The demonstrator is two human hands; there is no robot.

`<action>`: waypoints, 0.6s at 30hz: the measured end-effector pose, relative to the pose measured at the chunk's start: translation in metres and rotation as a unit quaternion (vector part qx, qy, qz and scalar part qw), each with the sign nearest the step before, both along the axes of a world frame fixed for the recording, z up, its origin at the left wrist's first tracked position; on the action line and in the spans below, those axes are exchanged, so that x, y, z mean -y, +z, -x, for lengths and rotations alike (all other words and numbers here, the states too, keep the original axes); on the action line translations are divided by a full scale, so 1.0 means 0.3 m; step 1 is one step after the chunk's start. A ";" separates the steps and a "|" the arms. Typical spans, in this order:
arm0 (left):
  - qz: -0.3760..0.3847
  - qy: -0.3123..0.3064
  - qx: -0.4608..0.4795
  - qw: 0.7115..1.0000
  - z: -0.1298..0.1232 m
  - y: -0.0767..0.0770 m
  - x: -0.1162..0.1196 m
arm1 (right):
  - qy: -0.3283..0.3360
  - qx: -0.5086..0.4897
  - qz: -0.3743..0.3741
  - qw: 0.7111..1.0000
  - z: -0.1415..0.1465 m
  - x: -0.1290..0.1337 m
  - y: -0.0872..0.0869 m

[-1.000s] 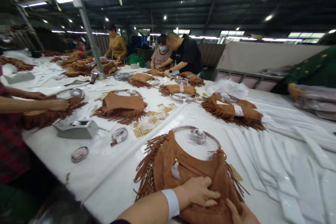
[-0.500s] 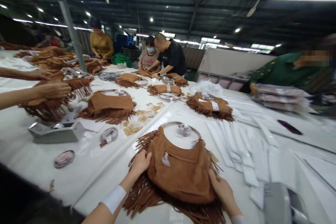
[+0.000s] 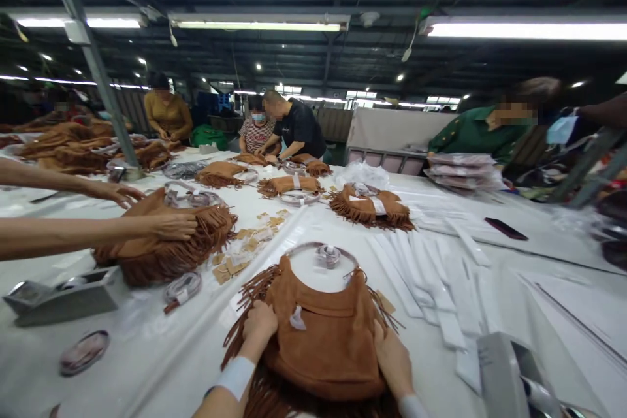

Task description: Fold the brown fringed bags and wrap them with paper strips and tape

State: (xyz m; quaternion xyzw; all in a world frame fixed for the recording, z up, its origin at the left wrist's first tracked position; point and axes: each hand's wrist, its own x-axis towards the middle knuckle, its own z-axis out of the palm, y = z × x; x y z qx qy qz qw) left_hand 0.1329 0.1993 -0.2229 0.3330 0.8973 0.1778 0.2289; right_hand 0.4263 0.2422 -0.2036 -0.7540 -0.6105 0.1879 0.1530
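A brown suede bag (image 3: 328,339) with long fringe lies on the white table in front of me, its handle arching away from me around a wrapped, coiled strap (image 3: 328,255). At the bag's left edge, my left hand (image 3: 260,324) has its fingers curled onto the side and fringe. My right hand (image 3: 392,351) holds the right edge, thumb on the front and the other fingers mostly hidden. A small piece of white wrapping (image 3: 297,319) hangs at the zip. Tan tags (image 3: 230,269) lie beyond the bag to the left.
Another person's hands (image 3: 174,225) rest on a fringed bag (image 3: 151,251) at the left. Grey tape dispensers (image 3: 68,297) stand at both sides. White strips (image 3: 431,274), a phone (image 3: 505,228) and wrapped bags (image 3: 372,204) lie further off. Several people stand around the table.
The view has shifted slightly right and up. The neighbouring person's hands and bag have moved right, nearer the tags. Both my hands remain at the sides of my bag.
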 end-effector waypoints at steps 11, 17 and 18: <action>-0.003 0.002 -0.079 0.997 -0.061 -0.036 0.024 | -0.006 0.078 -0.042 0.996 0.050 0.015 0.012; 0.004 -0.052 -0.130 0.990 0.023 -0.053 0.063 | -0.019 0.080 -0.034 0.996 0.015 0.014 -0.006; 0.006 -0.056 -0.137 0.989 0.035 -0.057 0.070 | -0.024 0.079 -0.028 0.996 0.003 0.018 -0.016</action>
